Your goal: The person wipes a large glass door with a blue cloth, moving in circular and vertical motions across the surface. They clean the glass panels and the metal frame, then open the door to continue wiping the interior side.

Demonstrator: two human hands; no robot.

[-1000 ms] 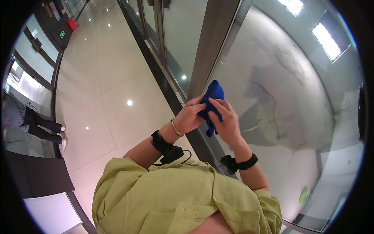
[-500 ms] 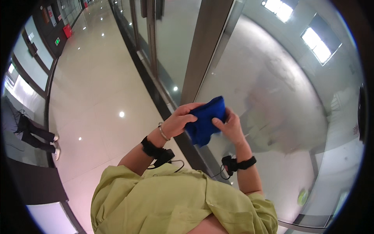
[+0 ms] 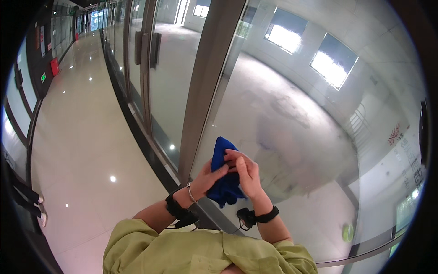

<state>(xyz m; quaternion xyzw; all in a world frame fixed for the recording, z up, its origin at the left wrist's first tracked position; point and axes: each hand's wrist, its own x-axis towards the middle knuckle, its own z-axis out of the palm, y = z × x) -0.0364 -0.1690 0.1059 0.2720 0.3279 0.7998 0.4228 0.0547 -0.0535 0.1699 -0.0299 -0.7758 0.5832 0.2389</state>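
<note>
A dark blue cloth (image 3: pixel 221 150), folded and crumpled, is held up in front of my chest, close to the glass. My left hand (image 3: pixel 207 178) is closed on its left side, with the thumb lying across the front. Bent over the upper right part of the cloth, my right hand (image 3: pixel 248 173) has its fingers on the front and its thumb raised beside them. The cloth's lower end hangs loose in ruffled folds below both hands. Part of the cloth behind the fingers is hidden.
A large glass pane (image 3: pixel 292 150) with cloudy smears stands ahead and to the right, edged by a brown metal frame (image 3: pixel 200 82). A shiny tiled corridor floor (image 3: pixel 86 137) runs along the left. Another person's legs (image 3: pixel 25 196) show at the far left. Straps with black devices circle both my wrists.
Both hands and the cloth sit lower and further left in the view, which has tilted up. The right hand has shifted from the cloth's right edge onto its front, and the cloth is more bunched.
</note>
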